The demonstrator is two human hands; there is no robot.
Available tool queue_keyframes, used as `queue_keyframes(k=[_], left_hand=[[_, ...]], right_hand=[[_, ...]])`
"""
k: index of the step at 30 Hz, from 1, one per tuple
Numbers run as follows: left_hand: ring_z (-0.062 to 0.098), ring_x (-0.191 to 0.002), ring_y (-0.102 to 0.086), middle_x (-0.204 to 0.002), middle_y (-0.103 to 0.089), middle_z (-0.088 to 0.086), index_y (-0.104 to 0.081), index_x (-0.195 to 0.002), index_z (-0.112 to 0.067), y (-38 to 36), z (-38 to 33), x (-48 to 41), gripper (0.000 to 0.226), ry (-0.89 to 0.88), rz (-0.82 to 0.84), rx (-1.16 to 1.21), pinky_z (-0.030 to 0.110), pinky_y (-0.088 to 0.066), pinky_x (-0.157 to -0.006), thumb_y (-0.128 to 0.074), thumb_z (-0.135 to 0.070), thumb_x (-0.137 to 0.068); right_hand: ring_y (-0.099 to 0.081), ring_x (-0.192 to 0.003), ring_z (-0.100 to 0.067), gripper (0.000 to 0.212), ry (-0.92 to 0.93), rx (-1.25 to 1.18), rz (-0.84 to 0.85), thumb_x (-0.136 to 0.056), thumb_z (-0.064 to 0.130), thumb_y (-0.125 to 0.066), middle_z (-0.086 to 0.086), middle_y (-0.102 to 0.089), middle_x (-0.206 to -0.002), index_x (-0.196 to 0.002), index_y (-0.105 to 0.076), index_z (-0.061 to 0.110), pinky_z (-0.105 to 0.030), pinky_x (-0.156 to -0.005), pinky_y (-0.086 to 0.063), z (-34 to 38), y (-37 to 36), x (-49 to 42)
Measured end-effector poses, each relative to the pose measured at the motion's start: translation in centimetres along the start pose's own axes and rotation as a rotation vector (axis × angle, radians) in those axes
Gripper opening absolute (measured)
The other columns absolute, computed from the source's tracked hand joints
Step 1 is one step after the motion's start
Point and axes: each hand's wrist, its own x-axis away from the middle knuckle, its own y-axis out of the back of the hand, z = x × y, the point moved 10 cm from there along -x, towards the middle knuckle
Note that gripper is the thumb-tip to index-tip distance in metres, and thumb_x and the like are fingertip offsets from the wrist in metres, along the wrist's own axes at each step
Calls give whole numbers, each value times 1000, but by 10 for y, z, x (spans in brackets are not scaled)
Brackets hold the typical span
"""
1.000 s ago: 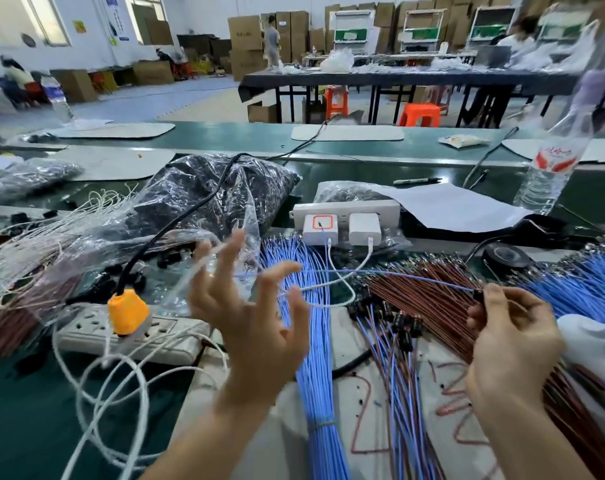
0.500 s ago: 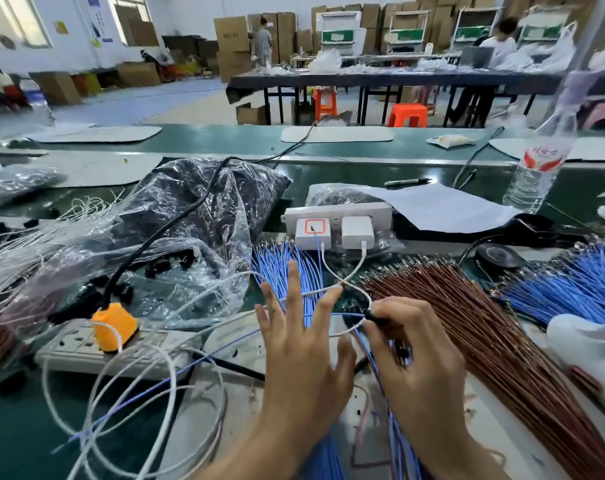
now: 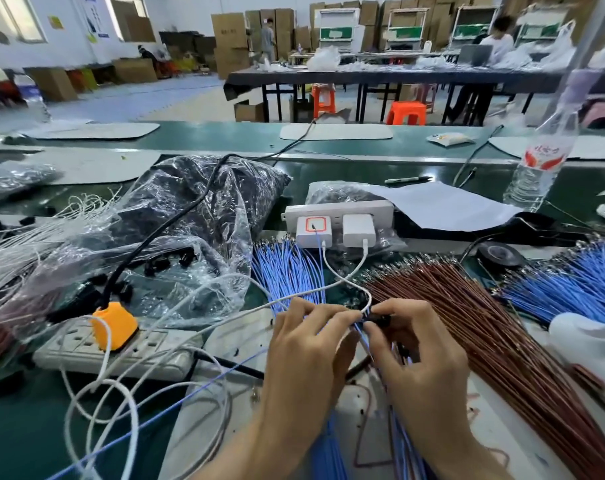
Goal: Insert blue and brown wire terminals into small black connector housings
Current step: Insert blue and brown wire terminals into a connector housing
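Observation:
My right hand pinches a small black connector housing between thumb and forefinger. Facing it, my left hand has its fingers curled and pinches a blue wire right at the housing; that wire trails down to the left over the bench. The fingertips of both hands meet in the middle of the bench. A bundle of blue wires lies behind and under my hands. Fanned out to the right is a bundle of brown wires. The terminal tip is hidden between my fingers.
A clear bag of black housings sits at the left. A white power strip with an orange plug and loose white cables lies front left. Chargers, a water bottle and more blue wires stand behind and right.
My left hand, spread open in the air a second ago, has come down and curled onto the blue wire. My right hand moved left from the brown bundle to meet it.

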Motion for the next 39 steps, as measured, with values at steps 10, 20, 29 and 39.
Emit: queue_keyframes(k=[10, 20, 29, 39], left_hand=[[-4, -58, -57, -71, -62, -22, -64, -91, -26, -7, 18, 5, 13, 182, -30, 580, 13, -47, -57, -65, -14, -86], [2, -56, -58, -69, -61, -16, -59, -89, -27, -11, 20, 4, 16, 196, -1, 633, 16, -48, -56, -60, -11, -87], [5, -63, -62, -75, -64, -7, -61, -93, -14, -7, 19, 5, 10, 159, -34, 665, 20, -52, -62, -59, -4, -89], [10, -72, -67, -80, -68, -1, -55, -93, -24, -9, 20, 4, 25, 173, -8, 684, 17, -52, -68, -58, 1, -88]], right_hand=[[-63, -75, -3, 22, -20, -128, -27, -78, 16, -71, 6, -64, -85, -98, -63, 22, -17, -69, -51, 8, 4, 2], [-63, -72, -9, 15, -5, -121, 17, -81, 18, -69, 1, -66, -83, -90, -68, 7, -29, -64, -52, 10, 0, 2], [-65, -75, -12, 14, 23, -153, 22, -81, 16, -69, -1, -66, -86, -91, -68, 5, -32, -65, -54, 13, -1, 3], [-63, -81, -9, 18, 69, -147, 23, -83, 21, -66, -3, -65, -89, -92, -68, 5, -25, -69, -54, 18, 0, 3]])
